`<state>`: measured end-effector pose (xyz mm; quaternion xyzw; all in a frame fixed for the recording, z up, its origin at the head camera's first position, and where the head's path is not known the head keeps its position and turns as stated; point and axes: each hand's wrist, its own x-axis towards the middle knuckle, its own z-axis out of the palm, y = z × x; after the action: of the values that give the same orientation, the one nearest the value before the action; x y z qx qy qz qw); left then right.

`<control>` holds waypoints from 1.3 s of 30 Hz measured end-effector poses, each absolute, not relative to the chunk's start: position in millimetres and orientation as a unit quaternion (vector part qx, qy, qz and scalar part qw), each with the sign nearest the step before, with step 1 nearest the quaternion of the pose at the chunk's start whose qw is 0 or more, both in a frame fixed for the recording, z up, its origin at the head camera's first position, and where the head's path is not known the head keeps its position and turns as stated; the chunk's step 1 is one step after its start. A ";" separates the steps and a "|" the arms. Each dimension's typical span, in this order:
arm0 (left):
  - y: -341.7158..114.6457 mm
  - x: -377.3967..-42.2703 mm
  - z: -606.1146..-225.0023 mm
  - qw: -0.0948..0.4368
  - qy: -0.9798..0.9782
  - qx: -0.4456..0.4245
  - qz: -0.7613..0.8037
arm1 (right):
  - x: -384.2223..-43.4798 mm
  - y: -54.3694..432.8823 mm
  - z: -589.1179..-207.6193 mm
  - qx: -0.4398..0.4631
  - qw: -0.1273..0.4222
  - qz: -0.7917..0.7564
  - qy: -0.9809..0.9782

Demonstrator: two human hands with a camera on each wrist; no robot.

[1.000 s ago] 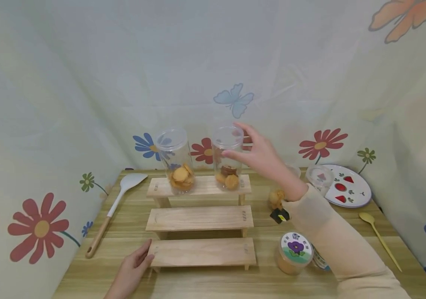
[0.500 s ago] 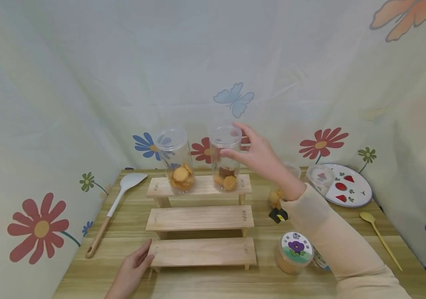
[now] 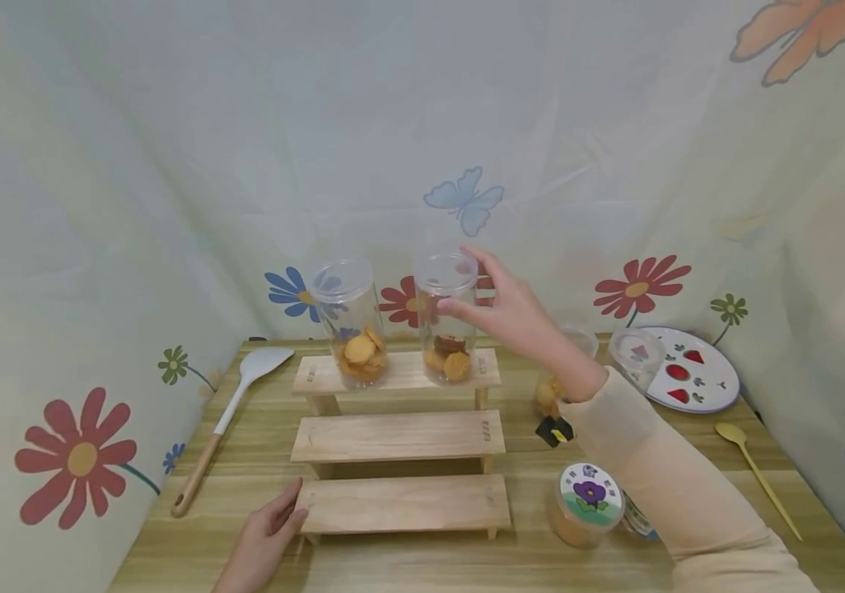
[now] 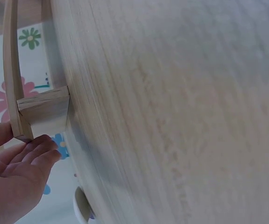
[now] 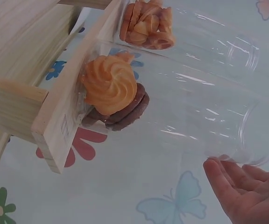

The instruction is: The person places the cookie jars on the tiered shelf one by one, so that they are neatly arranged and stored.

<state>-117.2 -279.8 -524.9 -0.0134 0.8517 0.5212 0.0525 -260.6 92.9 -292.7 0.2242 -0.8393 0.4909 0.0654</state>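
Note:
In the head view, my right hand holds a clear lidded jar near its top, thumb on one side and fingers on the other. That jar stands upright at the right end of the top tier of a wooden step stand. Swirled and dark cookies lie in its bottom. To its left, a second clear jar with golden cookies shares the tier. My left hand pinches the left end of the lowest tier, thumb above and fingers below, as the left wrist view shows.
A spatula lies left of the stand. On the right are a lidded tub with a purple flower, another container partly behind the sleeve, a small bag of cookies, clear cups, a strawberry-patterned plate and a gold spoon.
The jar in my right hand has shifted slightly left along the top tier, the hand moving with it. My left hand stays at the stand's lowest tier.

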 end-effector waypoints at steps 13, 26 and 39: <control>-282.1 -117.0 -523.2 0.053 0.852 -0.012 0.521 | -257.4 113.5 -295.2 0.236 0.072 0.528 -0.813; -279.3 -116.8 -523.3 0.046 0.856 -0.013 0.514 | -257.2 155.8 -319.2 0.177 0.110 0.471 -0.857; -278.6 -116.5 -525.2 0.043 0.849 -0.003 0.527 | -257.6 192.9 -349.0 0.126 0.100 0.389 -0.907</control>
<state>-116.5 -278.6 -525.2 -0.0027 0.8485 0.5274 0.0433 -257.6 192.9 -349.0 0.1259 -0.9069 0.3895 0.1000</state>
